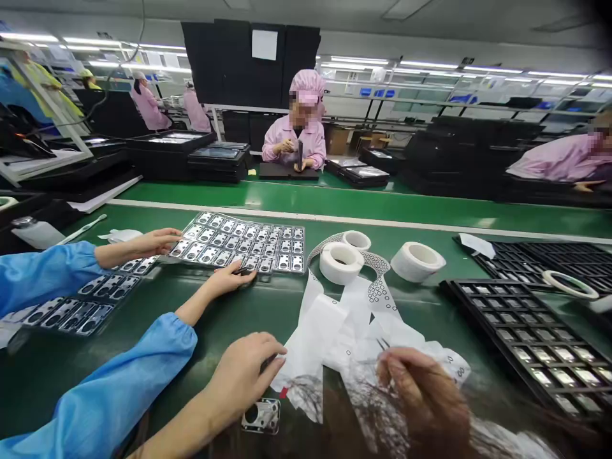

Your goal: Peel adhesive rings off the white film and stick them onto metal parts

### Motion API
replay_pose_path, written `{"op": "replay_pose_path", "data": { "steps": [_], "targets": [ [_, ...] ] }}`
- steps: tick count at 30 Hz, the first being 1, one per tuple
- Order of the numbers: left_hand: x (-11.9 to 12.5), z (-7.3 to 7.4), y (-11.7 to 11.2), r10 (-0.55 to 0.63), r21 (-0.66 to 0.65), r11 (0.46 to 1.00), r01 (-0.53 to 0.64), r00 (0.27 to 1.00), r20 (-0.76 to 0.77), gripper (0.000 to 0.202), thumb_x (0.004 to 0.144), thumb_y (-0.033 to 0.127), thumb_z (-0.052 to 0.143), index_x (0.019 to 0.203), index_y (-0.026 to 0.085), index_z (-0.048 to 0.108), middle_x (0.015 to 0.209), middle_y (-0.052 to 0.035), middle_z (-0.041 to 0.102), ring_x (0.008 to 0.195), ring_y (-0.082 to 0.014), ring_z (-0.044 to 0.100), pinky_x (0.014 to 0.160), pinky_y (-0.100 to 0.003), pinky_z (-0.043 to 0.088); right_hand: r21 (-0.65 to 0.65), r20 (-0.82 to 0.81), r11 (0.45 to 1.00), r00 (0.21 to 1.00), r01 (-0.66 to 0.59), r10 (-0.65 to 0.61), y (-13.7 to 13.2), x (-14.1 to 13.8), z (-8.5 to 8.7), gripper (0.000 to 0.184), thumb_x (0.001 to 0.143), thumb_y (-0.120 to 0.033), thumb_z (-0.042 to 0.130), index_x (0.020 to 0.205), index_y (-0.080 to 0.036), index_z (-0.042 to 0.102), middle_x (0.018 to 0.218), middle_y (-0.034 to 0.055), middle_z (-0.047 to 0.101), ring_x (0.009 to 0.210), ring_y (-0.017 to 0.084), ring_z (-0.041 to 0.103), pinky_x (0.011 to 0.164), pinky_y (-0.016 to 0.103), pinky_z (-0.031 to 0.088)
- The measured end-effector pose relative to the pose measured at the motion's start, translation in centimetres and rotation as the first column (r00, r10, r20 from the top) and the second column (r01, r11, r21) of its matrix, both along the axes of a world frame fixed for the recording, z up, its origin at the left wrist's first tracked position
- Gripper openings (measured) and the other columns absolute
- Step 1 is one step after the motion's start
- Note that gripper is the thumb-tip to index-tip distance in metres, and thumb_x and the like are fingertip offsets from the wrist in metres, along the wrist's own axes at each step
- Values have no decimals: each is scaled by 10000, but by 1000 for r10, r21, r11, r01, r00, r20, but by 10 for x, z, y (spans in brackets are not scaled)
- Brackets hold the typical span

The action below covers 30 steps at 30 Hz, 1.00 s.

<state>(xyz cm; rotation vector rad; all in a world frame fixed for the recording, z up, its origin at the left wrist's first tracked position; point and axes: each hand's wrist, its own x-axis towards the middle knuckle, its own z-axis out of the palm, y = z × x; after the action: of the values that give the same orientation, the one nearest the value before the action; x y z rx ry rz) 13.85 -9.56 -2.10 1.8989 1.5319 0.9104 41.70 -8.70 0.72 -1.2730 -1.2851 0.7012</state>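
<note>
Pinching pointed tweezers (383, 345), the right hand (421, 390) is held over limp, ring-printed white strips (319, 326); whether anything is gripped by the curled left hand (245, 366) cannot be told. Beside it, a silvery cut-out plate (268, 415) is laid on the green tabletop (268, 306); white rolls (340, 273) are set beyond.

Green worktop (272, 303) lies bare between the left hand (253, 363) and the tray of metal plates (239, 245), where a co-worker's hand (227, 280) blocks the way leftward. Label strips (318, 325) and upright rolls (337, 270) fill the middle, ahead of the right hand (415, 389); a gap opens between the separate roll (410, 270) and the black compartment tray (507, 306).
</note>
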Motion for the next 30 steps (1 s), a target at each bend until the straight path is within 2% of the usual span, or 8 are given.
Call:
{"op": "replay_pose_path", "data": {
  "steps": [2,5,10,14,18,21,24,30],
  "targets": [
    [5,11,27,-14,-9,1000,14,1000,-5,81,845,355,664,853,371,743,854,17,754,792,-225,661,727,-331,493,49,-104,999,995,3,2,26,-2,18,188,844,-485,717,856,-298,698,678,-2,623,590,174,568,554,304,509],
    [12,22,75,80,14,997,-80,997,11,86,845,330,650,854,319,735,847,-9,739,787,-245,658,712,-343,500,99,-288,993,953,-69,95,60,-10,32,195,821,-415,764,891,-244,702,752,7,667,598,142,581,565,274,493],
    [35,13,130,165,74,983,-165,986,8,199,860,251,559,1020,229,675,995,-77,718,876,-262,670,793,-383,540,84,-213,996,976,-36,53,103,-13,8,321,832,-452,714,951,-156,678,787,46,666,649,159,604,561,270,521],
    [59,11,137,-44,175,984,46,999,-18,208,867,271,590,1054,246,677,1141,-65,714,1181,-263,604,1071,-399,454,51,-59,998,997,-39,42,120,-3,-21,315,825,-468,663,929,-172,692,805,49,671,677,196,616,600,321,520],
    [74,11,139,-247,171,952,252,968,-53,307,806,299,706,1113,295,689,1222,-16,716,1342,-274,514,1211,-437,319,67,137,997,990,-39,29,118,10,-27,259,783,-459,666,839,-215,734,863,44,700,785,235,634,758,376,502],
    [83,12,152,-247,141,958,249,969,-26,245,852,299,658,1092,271,701,1199,-41,726,1305,-288,547,1212,-488,296,94,162,988,978,121,-135,116,26,-21,327,866,-506,588,967,-217,701,934,46,691,815,218,633,782,354,505],
    [97,16,171,-206,107,974,201,978,29,211,889,286,592,1051,229,715,1148,-69,737,1184,-280,617,1125,-466,398,91,226,955,928,283,-296,122,46,-19,436,866,-568,513,1013,-185,660,980,83,670,856,238,631,813,377,506],
    [125,17,179,-182,-25,982,189,969,168,199,859,276,595,980,204,736,1083,-62,755,1080,-271,657,1025,-426,490,-61,487,932,825,357,-285,146,71,-48,478,697,-549,483,932,-193,698,1028,151,627,974,359,569,801,469,427]
  ]
}}
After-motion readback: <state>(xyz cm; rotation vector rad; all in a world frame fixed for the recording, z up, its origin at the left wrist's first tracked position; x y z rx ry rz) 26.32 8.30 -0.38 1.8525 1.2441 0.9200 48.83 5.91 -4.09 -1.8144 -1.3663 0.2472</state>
